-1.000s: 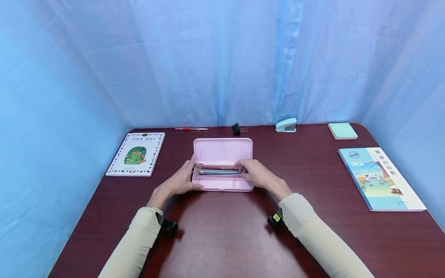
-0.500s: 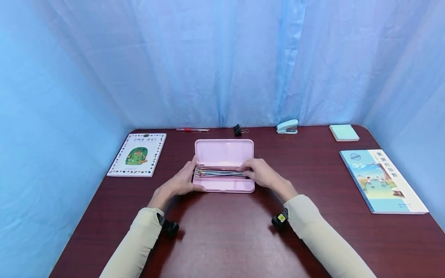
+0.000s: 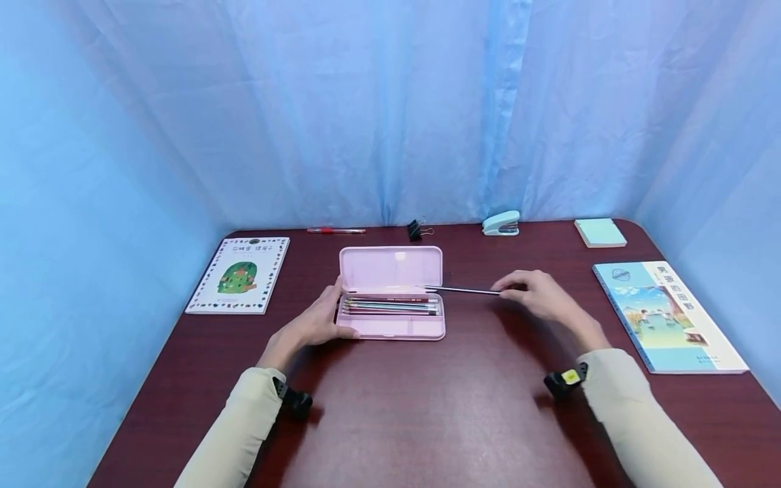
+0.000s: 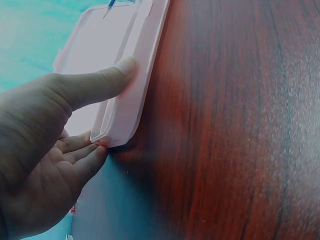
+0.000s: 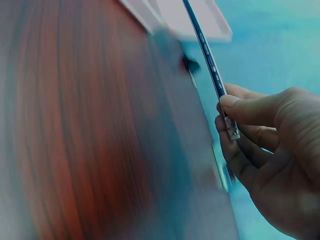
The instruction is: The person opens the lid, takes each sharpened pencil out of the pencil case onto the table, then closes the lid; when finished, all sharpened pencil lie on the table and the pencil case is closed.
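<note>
A pink pencil case (image 3: 390, 329) lies with its lid raised in the middle of the table. Several pencils (image 3: 390, 308) rest side by side in its rear compartment. My left hand (image 3: 310, 321) holds the case's left end, thumb on the front wall and fingers around the end, as the left wrist view also shows. To the right of the case, my right hand (image 3: 539, 295) pinches a dark pencil (image 5: 207, 57) between thumb and fingers near its white eraser end (image 5: 233, 134). That pencil points left, its tip in front of the raised lid.
Along the back edge lie a red pen (image 3: 335, 230), a black binder clip (image 3: 415, 230), a mint stapler (image 3: 502, 224) and a sticky-note pad (image 3: 601, 232). A white book (image 3: 239, 274) lies at left, a blue-and-white book (image 3: 668, 315) at right. Blue curtains (image 3: 384, 108) surround the table.
My right hand has moved from inside the pencil case out to the right, drawing one pencil out. The left hand stays on the case's left end.
</note>
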`<control>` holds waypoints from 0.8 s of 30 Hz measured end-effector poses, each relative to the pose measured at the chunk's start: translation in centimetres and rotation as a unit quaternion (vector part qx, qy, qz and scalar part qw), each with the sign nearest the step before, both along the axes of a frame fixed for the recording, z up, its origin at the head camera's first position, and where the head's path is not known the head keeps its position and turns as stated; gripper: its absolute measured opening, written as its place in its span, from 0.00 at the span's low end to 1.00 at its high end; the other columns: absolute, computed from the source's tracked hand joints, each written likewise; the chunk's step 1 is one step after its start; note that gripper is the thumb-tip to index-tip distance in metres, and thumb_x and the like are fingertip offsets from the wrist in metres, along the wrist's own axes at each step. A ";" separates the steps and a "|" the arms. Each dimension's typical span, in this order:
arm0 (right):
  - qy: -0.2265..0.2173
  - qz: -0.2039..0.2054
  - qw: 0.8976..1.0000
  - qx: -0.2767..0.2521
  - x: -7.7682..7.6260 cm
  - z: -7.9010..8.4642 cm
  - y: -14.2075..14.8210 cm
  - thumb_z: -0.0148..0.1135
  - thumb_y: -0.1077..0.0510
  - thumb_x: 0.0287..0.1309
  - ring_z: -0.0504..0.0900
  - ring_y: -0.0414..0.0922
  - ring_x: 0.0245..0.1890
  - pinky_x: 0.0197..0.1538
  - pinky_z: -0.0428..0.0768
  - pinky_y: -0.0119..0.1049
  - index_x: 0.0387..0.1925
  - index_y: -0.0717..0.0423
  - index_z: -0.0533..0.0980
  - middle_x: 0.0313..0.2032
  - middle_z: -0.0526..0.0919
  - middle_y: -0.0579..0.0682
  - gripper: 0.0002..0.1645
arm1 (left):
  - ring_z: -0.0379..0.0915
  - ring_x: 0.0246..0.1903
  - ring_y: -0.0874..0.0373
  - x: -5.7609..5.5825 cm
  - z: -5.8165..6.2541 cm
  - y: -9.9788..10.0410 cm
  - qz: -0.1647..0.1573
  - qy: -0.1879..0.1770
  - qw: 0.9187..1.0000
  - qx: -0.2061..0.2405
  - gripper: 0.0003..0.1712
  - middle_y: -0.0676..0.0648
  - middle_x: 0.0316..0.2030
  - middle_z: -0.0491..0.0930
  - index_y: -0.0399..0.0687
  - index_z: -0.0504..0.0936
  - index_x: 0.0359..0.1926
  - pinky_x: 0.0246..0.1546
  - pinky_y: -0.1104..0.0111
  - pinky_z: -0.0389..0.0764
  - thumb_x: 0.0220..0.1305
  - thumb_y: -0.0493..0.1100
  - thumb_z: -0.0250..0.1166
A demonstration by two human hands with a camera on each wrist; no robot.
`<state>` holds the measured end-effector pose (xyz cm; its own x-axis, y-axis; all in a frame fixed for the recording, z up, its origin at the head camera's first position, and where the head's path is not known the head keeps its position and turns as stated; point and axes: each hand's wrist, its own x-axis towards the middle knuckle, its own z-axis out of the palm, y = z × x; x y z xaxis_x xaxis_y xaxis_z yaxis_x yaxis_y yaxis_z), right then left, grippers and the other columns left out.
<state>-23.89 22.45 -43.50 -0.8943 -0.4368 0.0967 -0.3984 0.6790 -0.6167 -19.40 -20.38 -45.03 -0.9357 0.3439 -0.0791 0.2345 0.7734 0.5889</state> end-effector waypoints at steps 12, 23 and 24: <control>-0.053 -0.073 0.995 0.041 -0.5 -2.0 7.2 0.58 0.60 0.59 0.73 0.49 0.41 0.43 0.72 0.45 0.42 0.51 0.82 0.42 0.80 0.54 0.10 | 0.56 0.60 0.51 0.2 0.5 0.0 -0.002 -0.011 1.000 0.003 0.69 0.40 0.61 0.58 0.44 0.34 0.72 0.61 0.57 0.58 0.42 0.53 0.75; 0.021 -0.073 0.996 0.053 -1.6 -3.4 7.0 0.60 0.65 0.56 0.73 0.49 0.36 0.41 0.70 0.47 0.39 0.54 0.82 0.36 0.78 0.52 0.10 | 0.53 0.62 0.53 0.2 0.3 0.1 0.007 -0.026 1.000 -0.002 0.70 0.41 0.64 0.55 0.47 0.33 0.72 0.63 0.57 0.56 0.42 0.55 0.74; 0.026 -0.068 0.996 0.056 -1.6 -3.3 6.9 0.60 0.65 0.56 0.73 0.50 0.37 0.42 0.70 0.48 0.40 0.55 0.81 0.37 0.78 0.53 0.10 | 0.53 0.62 0.53 0.2 0.3 0.1 0.007 -0.026 1.000 -0.004 0.70 0.41 0.64 0.55 0.47 0.33 0.72 0.63 0.57 0.56 0.42 0.56 0.74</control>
<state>-25.48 29.31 -46.83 -0.9411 -0.3225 0.1014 -0.3271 0.7927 -0.5145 -19.25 -20.32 -44.69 -0.9350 0.3301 -0.1294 0.1933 0.7806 0.5944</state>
